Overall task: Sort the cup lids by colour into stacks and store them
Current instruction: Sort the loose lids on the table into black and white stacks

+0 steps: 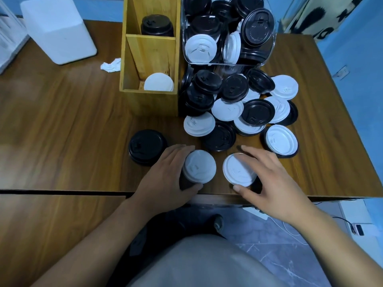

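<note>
We counted two hands: one white lid [200, 165] in the left hand [163, 175], one white lid [236, 170] in the right hand [271, 177]. Also one wooden box [149, 100] with two compartments, one clear bin [207, 63], one foam box [58, 32], one crumpled tissue [112, 65]; heaped lids [258, 111] overlapped beyond exact count.

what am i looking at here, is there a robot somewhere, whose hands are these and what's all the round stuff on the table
There is no robot. One camera worn on a person's head looks down at their own two bare hands. On the wooden table a clear tub holds black and white cup lids, and a loose pile of them lies in front of it. Beside it a wooden box has two compartments: black lids in the far one, white lids in the near one. The left hand grips a short stack topped by a white lid. The right hand pinches a single white lid. A black stack stands left of the hands.
</note>
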Demonstrator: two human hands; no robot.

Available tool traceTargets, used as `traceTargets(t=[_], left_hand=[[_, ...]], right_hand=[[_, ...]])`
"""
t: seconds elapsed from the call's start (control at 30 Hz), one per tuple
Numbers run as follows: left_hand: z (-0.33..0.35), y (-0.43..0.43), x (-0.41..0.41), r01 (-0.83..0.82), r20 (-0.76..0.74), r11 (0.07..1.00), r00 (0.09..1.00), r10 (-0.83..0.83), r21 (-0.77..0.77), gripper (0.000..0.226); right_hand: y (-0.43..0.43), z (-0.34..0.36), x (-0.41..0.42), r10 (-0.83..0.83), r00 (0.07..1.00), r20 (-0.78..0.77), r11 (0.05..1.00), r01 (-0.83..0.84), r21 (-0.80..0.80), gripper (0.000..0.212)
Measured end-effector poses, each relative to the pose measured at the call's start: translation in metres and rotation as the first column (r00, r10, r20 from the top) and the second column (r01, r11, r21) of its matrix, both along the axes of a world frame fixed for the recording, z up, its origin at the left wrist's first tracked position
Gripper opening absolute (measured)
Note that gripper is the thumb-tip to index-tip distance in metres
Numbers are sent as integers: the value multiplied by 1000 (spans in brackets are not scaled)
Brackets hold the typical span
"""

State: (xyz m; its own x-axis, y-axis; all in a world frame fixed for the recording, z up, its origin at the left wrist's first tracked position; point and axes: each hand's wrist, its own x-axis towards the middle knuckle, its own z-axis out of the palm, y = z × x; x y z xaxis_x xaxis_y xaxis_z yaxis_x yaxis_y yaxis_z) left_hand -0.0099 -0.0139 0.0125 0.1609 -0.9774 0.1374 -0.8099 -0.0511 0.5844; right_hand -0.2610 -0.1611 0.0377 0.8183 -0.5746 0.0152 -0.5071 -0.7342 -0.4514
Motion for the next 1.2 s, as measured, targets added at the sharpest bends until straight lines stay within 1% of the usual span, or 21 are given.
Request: traceTargets(t=[0.07, 0.2, 0.23, 0.3, 0.37, 0.47, 0.7, 0.8, 0.93, 1.07, 1.13, 1.2], left_hand=[[1, 1, 1, 11, -6, 1000, 1000, -11, -5, 83], [3, -1, 1, 22, 3, 1000, 1000, -22, 11, 81], [3, -1, 1, 25, 8, 1000, 1000, -25, 15, 81], [3, -2, 2, 33, 4, 999, 999, -33, 14, 81], [4, -3, 3, 50, 5, 999, 999, -50, 8, 81], [4, -3, 3, 66, 8, 998, 998, -66, 2, 82], [0, 1, 10, 102, -25, 993, 995, -101, 66, 97], [-1, 1, 9, 92, -17, 994, 996, -91, 58, 97], [-4, -1, 6, 98, 39, 995, 994, -99, 33, 94], [-9, -3, 6, 90, 29, 996, 996, -90, -3, 89], [-10, -4, 6, 87, 28, 996, 996, -86, -31, 85], [-11, -5, 5, 82, 35, 995, 996, -80, -58, 81]], right_hand=[[-1, -2, -2, 32, 999, 44, 999, -33, 30, 62], [3, 7, 5, -67, 980, 186, 989, 41, 142, 62], [6, 10, 11, -84, 971, 226, 988, 51, 148, 62], [13, 13, 29, -65, 961, 268, 992, 32, 126, 62], [20, 7, 48, 2, 965, 263, 994, -32, 109, 58], [25, -4, 62, 88, 975, 202, 993, -102, 58, 54], [25, -13, 64, 78, 987, 137, 996, -81, 20, 54], [27, -14, 65, 103, 989, 108, 995, -101, -17, 52], [31, -14, 67, 147, 987, 67, 986, -141, -87, 48], [35, -11, 70, 133, 991, 7, 977, -130, -169, 49], [32, -7, 65, 140, 990, 27, 984, -136, -114, 52], [21, 1, 50, 73, 988, 136, 997, -69, -34, 48]])
